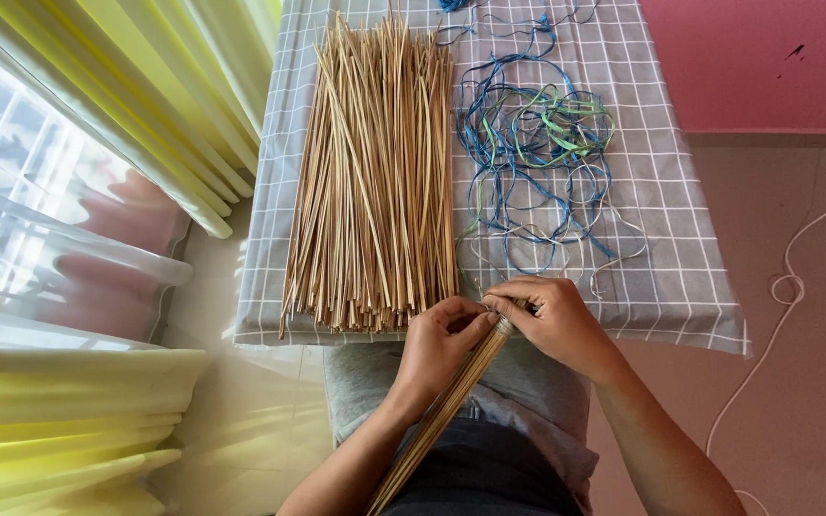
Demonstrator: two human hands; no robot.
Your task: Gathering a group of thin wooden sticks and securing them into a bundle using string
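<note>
My left hand (437, 344) and my right hand (556, 320) meet at the near edge of a grey checked cloth (662, 201). Both grip the top end of a thin bundle of tan sticks (442, 416) that slants down across my lap. A thin pale strand at the bundle's end is pinched between the fingers. Just beyond my left hand lies a large pile of long tan sticks (375, 182). A loose tangle of blue, green and pale strings (537, 143) lies to the right of the pile, beyond my right hand.
Yellow curtains (184, 86) and a bright window (40, 191) fill the left side. A pink wall (767, 57) stands at the back right. A white cord (786, 287) trails over the brownish floor on the right.
</note>
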